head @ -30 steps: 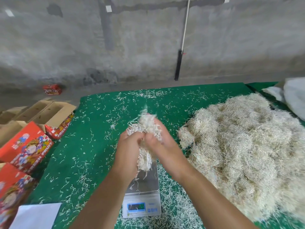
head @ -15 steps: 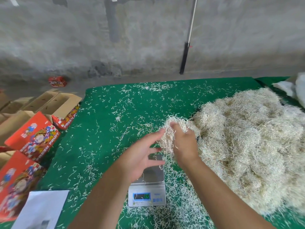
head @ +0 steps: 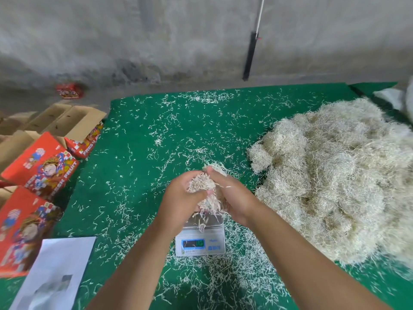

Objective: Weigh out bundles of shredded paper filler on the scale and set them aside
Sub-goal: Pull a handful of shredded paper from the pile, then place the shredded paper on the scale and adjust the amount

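Observation:
A clump of pale shredded paper filler (head: 204, 187) is held between both hands just above the small white digital scale (head: 200, 243). My left hand (head: 180, 199) cups it from the left, fingers curled round it. From the right, my right hand (head: 232, 198) grips the same clump. Loose strands hang down onto the scale's steel platter (head: 214, 221), whose far part the hands hide. The scale's display is lit. A big heap of the same filler (head: 339, 175) lies on the right of the green table (head: 145, 153).
Red printed cartons (head: 42, 166) and open brown boxes (head: 67, 119) stand off the table's left edge. A white sheet of paper (head: 55, 271) lies at the front left. Loose shreds litter the green cover, thickest around the scale. A grey wall and a pole (head: 250, 54) are behind.
The right hand took a fresh clump from the heap's edge while the left hand was open; now both hands have come together on it above the scale.

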Demonstrator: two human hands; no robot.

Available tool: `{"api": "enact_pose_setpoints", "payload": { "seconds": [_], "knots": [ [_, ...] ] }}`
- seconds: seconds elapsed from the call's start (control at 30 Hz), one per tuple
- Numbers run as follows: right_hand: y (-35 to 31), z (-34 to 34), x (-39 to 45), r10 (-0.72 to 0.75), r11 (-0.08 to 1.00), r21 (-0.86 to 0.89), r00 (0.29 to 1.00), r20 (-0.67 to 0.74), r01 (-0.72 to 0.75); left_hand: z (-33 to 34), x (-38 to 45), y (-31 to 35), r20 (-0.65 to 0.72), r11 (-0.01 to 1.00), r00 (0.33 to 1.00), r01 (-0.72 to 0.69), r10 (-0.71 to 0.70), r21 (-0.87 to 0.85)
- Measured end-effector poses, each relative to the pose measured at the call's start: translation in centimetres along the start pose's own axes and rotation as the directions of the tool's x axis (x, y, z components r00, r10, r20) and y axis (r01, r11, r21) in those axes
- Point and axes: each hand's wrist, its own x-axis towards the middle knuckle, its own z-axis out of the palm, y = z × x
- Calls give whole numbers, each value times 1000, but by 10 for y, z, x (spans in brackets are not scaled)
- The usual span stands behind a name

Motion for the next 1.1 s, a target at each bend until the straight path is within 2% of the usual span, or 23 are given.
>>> {"api": "enact_pose_setpoints", "payload": {
  "seconds": [0.17,0.27,0.37,0.43,0.5,0.57,0.67,0.77,0.83,1.0,1.1],
  "knots": [
    [12,-13,6,8,997,-71,1000,-25,-10,-15,14,-22,-136,984,986,73,-96,-161],
    [20,-23,11,15,996,-92,999,-40,-18,-22,21,-38,-126,952,979,123,-163,-281],
    [36,-27,18,22,993,-114,992,-124,-36,-25,34,-57,-106,922,963,202,-249,-330],
    [50,-32,19,52,993,-95,976,-211,-73,-26,44,-68,-77,851,943,254,-323,-459],
    [66,-38,16,107,991,-51,952,-287,-126,-24,58,-82,-34,714,912,296,-409,-635],
    [83,-42,11,165,982,-32,930,-328,-185,-18,70,-99,-27,642,875,333,-483,-690],
    [107,-45,1,230,964,-41,906,-356,-261,0,78,-122,-32,654,797,471,-603,-593],
    [124,-44,-9,259,953,-57,898,-355,-297,14,75,-146,-154,750,754,566,-639,-343],
    [131,-44,-14,265,951,-57,897,-355,-303,20,75,-159,-224,778,749,564,-623,-278],
    [131,-45,-10,266,953,-43,892,-365,-301,22,72,-163,-178,792,775,566,-606,-230],
    [125,-41,-4,240,960,-55,903,-356,-276,8,64,-162,-224,835,805,517,-549,-189]
  ]
}}
